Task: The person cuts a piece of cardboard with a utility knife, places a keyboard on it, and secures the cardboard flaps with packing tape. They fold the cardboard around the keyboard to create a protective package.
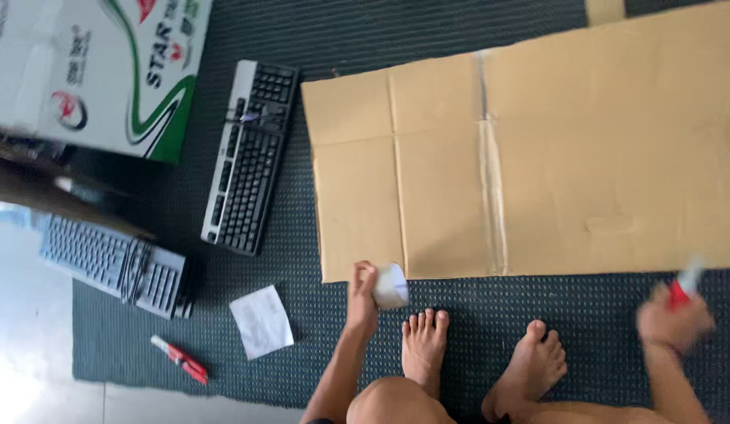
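Observation:
My left hand [362, 292] grips a roll of clear packing tape [391, 286] at the near edge of a large flattened cardboard box [538, 149] lying on a dark carpet. Out to the right, my right hand [673, 318] is blurred and holds a small red and white tool [684, 284], close to the cardboard's near edge. My two bare feet [475, 353] rest on the carpet between the hands.
A black and silver keyboard [250, 157] lies left of the cardboard. Another keyboard [114, 263] sits further left by a printed white box [98, 71]. A white paper slip [261, 320] and a red cutter [179, 359] lie on the dark carpet [318, 23].

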`<action>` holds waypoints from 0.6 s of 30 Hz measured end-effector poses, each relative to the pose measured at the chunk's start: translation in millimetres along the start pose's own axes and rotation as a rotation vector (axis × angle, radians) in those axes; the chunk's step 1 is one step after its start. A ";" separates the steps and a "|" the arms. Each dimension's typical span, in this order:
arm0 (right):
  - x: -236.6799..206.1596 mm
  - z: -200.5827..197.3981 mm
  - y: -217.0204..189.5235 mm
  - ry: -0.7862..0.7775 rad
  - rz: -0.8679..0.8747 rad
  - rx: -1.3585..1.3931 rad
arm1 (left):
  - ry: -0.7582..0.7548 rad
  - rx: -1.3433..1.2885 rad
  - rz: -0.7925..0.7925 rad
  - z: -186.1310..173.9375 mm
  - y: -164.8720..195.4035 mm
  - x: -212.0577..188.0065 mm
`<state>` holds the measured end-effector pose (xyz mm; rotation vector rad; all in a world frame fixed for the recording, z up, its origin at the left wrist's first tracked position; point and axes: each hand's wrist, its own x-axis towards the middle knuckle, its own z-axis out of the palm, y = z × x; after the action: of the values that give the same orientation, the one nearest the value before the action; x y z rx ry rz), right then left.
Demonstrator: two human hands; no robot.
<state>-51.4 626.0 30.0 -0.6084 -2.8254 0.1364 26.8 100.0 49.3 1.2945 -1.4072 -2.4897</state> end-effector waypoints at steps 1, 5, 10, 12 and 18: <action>-6.1 2.4 15.7 -0.030 0.156 -0.050 | 0.077 0.008 0.017 -9.8 6.2 4.1; -26.1 4.8 30.4 0.274 -0.089 -0.421 | 0.349 0.253 0.414 -60.6 17.3 9.2; -22.5 44.2 -43.6 -0.226 0.322 0.750 | 0.575 1.326 0.809 -121.9 7.6 -14.6; -16.0 53.2 -56.2 -0.082 0.409 1.016 | 0.471 1.526 0.828 -136.6 4.3 -23.4; 26.0 53.1 -36.9 -0.464 1.051 1.195 | 0.283 1.657 0.343 -130.9 31.4 -21.7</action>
<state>-102.6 601.3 -10.3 -1.6574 -1.7842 2.0696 115.4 -3.6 52.1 1.0311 -3.1956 -0.4774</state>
